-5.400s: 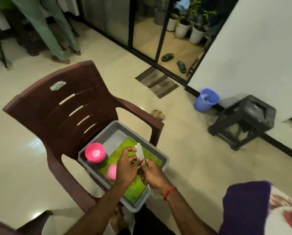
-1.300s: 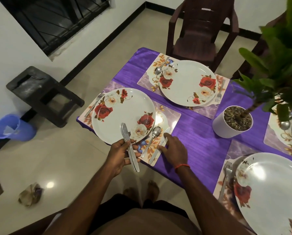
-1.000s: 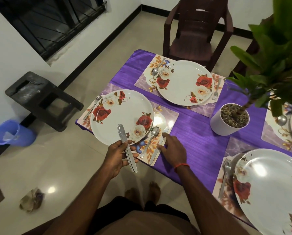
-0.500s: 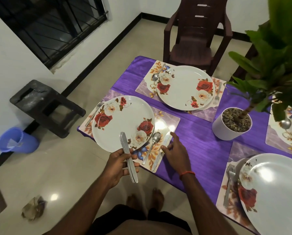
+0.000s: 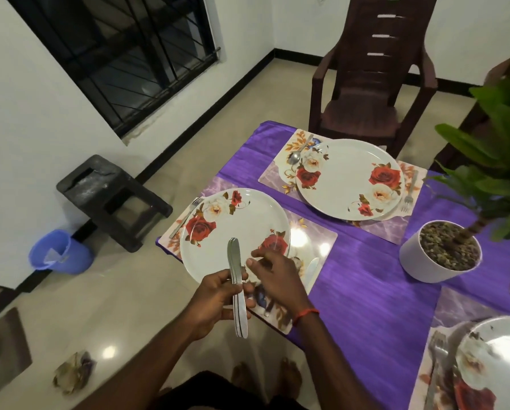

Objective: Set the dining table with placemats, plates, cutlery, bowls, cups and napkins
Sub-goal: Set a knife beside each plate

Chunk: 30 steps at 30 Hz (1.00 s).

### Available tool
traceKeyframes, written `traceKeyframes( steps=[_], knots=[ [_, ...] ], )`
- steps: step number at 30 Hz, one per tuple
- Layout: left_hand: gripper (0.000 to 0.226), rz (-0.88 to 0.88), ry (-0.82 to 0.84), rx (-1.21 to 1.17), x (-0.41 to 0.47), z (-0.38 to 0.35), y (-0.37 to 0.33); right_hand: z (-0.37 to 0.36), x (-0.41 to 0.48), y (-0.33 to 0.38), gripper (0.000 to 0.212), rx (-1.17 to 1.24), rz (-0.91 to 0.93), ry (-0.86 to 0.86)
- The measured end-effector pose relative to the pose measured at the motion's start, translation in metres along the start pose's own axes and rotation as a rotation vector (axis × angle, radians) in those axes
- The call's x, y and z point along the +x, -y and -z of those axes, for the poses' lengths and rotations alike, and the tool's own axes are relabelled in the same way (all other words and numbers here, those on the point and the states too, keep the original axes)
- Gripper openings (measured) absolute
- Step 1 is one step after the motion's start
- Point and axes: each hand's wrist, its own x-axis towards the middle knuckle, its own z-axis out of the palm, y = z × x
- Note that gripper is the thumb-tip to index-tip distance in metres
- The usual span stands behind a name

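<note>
- Several table knives [image 5: 236, 279] sit as one bundle in the left hand [image 5: 215, 300], which grips them around the middle. Their blades point away from the person, over the near plate [image 5: 233, 220].
- The right hand [image 5: 274, 279] hovers just beside the left one with fingers loosely bent, and nothing is seen held in it.
- One single knife [image 5: 311, 272] lies just right of the right hand, on the flowered placemat [image 5: 316, 241] beside the near plate.
- A fork [image 5: 188, 214] lies at the other side of this plate, ahead and left of the left hand.
- The table under the right hand is covered with a purple cloth [image 5: 366, 291]. Farther ahead stands a far plate [image 5: 345, 179] with a spoon [image 5: 296, 155] next to it.
- Well to the right of the right hand stands a white pot [image 5: 437, 255] with a green plant.
- Left of the left hand, on the pale glossy floor [image 5: 129, 291], are a black stool [image 5: 112, 199] and a blue bucket [image 5: 58, 253], both near the white wall.
- Above them is a barred window [image 5: 123, 54], and a brown chair [image 5: 369, 84] stands beyond the far plate.
</note>
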Motion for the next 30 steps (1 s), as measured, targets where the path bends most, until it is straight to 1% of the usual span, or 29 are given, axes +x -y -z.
traceKeyframes(
  steps=[2,5,10,15,18,21,26,30],
  knots=[
    [0.021,-0.014,0.003,0.027,0.002,0.005,-0.002,-0.012,0.006,0.007,0.032,0.018,-0.002,0.026],
    [0.021,-0.023,0.007,0.031,0.005,0.015,-0.005,-0.03,0.016,0.016,0.02,0.064,-0.027,0.05],
    [0.024,-0.019,0.014,-0.025,0.016,0.048,-0.016,-0.053,0.038,0.037,0.013,0.112,-0.066,0.046],
    [0.024,-0.031,0.053,-0.076,0.036,0.103,-0.036,-0.085,0.074,0.07,0.01,0.129,-0.089,0.019],
    [0.024,-0.044,0.063,-0.116,0.046,0.144,-0.047,-0.114,0.097,0.093,0.01,0.168,-0.086,0.037],
    [0.024,-0.06,0.041,-0.138,0.053,0.183,-0.053,-0.145,0.118,0.111,0.011,0.231,-0.087,0.067],
    [0.018,-0.078,-0.029,-0.15,0.061,0.257,-0.057,-0.209,0.146,0.144,0.01,0.352,-0.159,0.061],
    [0.02,-0.086,-0.07,-0.184,0.065,0.3,-0.055,-0.246,0.155,0.169,0.01,0.367,-0.146,0.081]
  ],
)
